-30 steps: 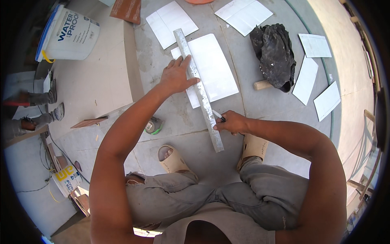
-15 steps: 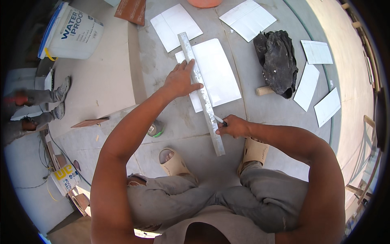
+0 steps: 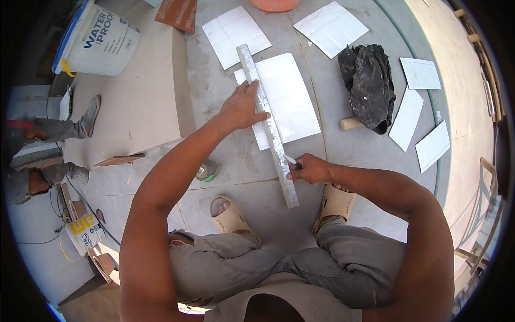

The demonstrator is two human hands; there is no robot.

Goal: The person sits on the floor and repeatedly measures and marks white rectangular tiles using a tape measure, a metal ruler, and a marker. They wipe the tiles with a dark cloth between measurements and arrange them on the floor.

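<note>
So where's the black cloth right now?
The black cloth lies on the floor at upper right of the head view, right of the big white tile, over a wooden handle.

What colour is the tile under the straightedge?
White tile, clearest in the head view.

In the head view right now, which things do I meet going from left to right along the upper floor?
White plastic bucket → left hand → long grey metal straightedge → large white rectangular tile → crumpled black cloth → small white tile.
</note>
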